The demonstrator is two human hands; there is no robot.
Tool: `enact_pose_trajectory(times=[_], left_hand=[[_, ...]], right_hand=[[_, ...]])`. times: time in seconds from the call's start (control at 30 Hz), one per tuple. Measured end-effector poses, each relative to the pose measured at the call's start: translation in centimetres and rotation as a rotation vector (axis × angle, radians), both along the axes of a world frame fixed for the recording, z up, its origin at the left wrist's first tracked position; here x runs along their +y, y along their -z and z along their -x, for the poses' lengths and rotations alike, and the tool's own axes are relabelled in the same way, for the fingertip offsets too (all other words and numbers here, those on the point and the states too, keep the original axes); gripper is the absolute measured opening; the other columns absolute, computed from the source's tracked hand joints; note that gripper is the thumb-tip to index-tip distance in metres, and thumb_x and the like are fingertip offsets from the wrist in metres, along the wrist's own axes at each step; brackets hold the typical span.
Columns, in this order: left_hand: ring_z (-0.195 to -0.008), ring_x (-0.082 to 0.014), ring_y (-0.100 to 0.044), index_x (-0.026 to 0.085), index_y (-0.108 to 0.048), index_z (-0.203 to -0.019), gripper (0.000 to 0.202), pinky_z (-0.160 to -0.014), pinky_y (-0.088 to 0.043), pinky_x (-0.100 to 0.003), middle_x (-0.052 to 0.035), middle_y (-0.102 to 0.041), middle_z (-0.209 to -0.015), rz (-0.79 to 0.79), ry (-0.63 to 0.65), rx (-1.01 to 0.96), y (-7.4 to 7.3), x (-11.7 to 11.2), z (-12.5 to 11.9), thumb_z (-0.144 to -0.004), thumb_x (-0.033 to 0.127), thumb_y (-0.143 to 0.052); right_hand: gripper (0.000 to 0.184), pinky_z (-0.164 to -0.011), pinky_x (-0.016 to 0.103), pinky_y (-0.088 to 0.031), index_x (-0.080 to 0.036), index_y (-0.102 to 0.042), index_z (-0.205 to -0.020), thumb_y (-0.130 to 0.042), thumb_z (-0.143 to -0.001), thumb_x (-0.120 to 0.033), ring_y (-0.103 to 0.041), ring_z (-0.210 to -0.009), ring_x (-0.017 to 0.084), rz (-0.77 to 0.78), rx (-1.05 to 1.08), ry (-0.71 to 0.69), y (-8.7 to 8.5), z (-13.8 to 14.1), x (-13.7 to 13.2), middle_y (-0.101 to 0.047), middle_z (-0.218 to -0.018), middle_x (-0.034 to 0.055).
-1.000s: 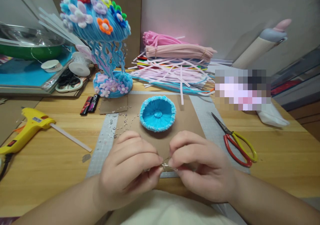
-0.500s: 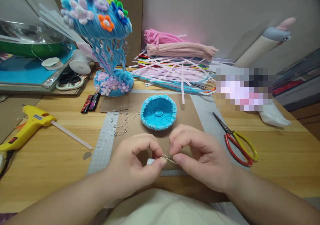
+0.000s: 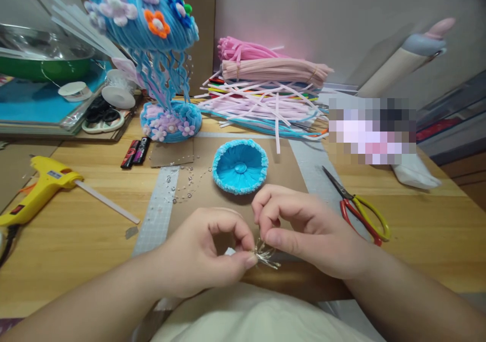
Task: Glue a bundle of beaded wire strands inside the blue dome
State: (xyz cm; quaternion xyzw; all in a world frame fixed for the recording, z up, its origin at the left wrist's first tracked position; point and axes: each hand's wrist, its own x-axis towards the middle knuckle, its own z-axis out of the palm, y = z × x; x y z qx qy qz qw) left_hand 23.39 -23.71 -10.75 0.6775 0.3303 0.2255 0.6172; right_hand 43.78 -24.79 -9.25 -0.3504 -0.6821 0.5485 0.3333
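Between thumb and forefinger, my left hand (image 3: 216,248) pinches a small bunch of thin gold wire-like strands (image 3: 269,259), whose loose ends fan out to the right. A bit of something white shows behind the left fingers. My right hand (image 3: 294,228) is closed in a pinch at the top of the bunch, where a strand rises to its fingertips. Just beyond both hands, a blue fuzzy bowl-shaped piece (image 3: 240,168) lies hollow side up on a cardboard sheet (image 3: 197,208). Fine beaded strands (image 3: 190,180) trail over the sheet's left side.
A yellow glue gun (image 3: 49,182) lies at left, and scissors (image 3: 360,205) at right. Behind stand a blue jellyfish ornament (image 3: 159,63) and piled pipe cleaners (image 3: 266,84). Thread spools (image 3: 118,91), black-and-white scissors (image 3: 102,117) and two small packets (image 3: 135,152) sit back left.
The gold strands now fan out from the left fingertips, where before only a short tuft showed. My right fingers have shifted slightly. The whole view has moved a little.
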Motion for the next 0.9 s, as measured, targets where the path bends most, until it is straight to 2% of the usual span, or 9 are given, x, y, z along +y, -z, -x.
enact_pose_trajectory(times=[0.23, 0.33, 0.5, 0.6, 0.67, 0.8, 0.9], left_hand=[[-0.061, -0.0129, -0.052, 0.017, -0.06, -0.069, 0.008, -0.055, -0.044, -0.023, -0.0014, -0.061, -0.067, 0.163, 0.049, 0.006, 0.1, -0.1, -0.1, -0.074, 0.022, -0.062], [-0.063, -0.0138, -0.053, 0.017, -0.059, -0.07, 0.01, -0.057, -0.045, -0.025, -0.002, -0.06, -0.068, 0.242, 0.071, -0.008, 0.2, -0.2, 0.0, -0.075, 0.025, -0.062], [-0.069, -0.0155, -0.054, 0.015, -0.06, -0.071, 0.01, -0.063, -0.045, -0.027, -0.0036, -0.061, -0.073, 0.232, 0.118, -0.013, 0.2, -0.2, 0.0, -0.076, 0.024, -0.061], [-0.068, -0.0142, -0.053, 0.014, -0.06, -0.07, 0.009, -0.062, -0.044, -0.025, -0.0024, -0.06, -0.071, 0.189, 0.115, -0.011, 0.3, -0.1, -0.1, -0.076, 0.021, -0.061], [-0.067, -0.013, -0.053, 0.015, -0.059, -0.069, 0.008, -0.062, -0.044, -0.024, -0.0011, -0.06, -0.07, 0.128, 0.06, -0.037, 0.3, 0.0, -0.2, -0.075, 0.019, -0.061], [-0.068, -0.0121, -0.057, 0.016, -0.059, -0.07, 0.007, -0.065, -0.045, -0.024, -0.0002, -0.062, -0.072, -0.156, -0.102, -0.085, 0.3, 0.0, -0.2, -0.076, 0.013, -0.062], [-0.065, -0.0116, -0.056, 0.017, -0.058, -0.071, 0.01, -0.062, -0.043, -0.024, 0.0008, -0.061, -0.069, -0.366, -0.177, -0.061, 0.4, -0.1, -0.1, -0.076, 0.009, -0.061]], right_hand=[[0.022, -0.066, 0.026, -0.04, -0.017, -0.058, -0.075, -0.056, -0.091, -0.031, -0.048, -0.076, 0.014, 0.023, 0.063, 0.013, 0.8, 0.8, -0.4, -0.051, -0.087, 0.0033], [0.025, -0.068, 0.026, -0.041, -0.017, -0.057, -0.074, -0.054, -0.092, -0.033, -0.049, -0.079, 0.015, 0.013, 0.107, 0.026, 1.2, 1.2, -0.6, -0.05, -0.086, 0.0032], [0.025, -0.069, 0.026, -0.042, -0.017, -0.057, -0.073, -0.058, -0.09, -0.035, -0.049, -0.079, 0.015, 0.08, 0.173, 0.051, 1.9, 1.7, -0.7, -0.049, -0.085, 0.0027], [0.023, -0.068, 0.026, -0.042, -0.017, -0.058, -0.073, -0.061, -0.088, -0.034, -0.05, -0.077, 0.014, 0.144, 0.209, 0.052, 2.2, 1.9, -0.5, -0.05, -0.085, 0.0024], [0.021, -0.068, 0.026, -0.042, -0.017, -0.06, -0.074, -0.063, -0.087, -0.033, -0.05, -0.076, 0.014, 0.176, 0.247, 0.072, 2.3, 1.8, -0.4, -0.051, -0.085, 0.0025], [0.017, -0.065, 0.027, -0.038, -0.019, -0.061, -0.084, -0.055, -0.091, -0.033, -0.048, -0.071, 0.014, 0.206, 0.336, 0.168, 2.4, 1.4, -0.4, -0.051, -0.082, 0.0017], [0.011, -0.063, 0.026, -0.035, -0.019, -0.057, -0.08, -0.056, -0.088, -0.026, -0.045, -0.07, 0.014, 0.173, 0.27, 0.198, 2.2, 1.2, -0.6, -0.05, -0.079, 0.0007]])
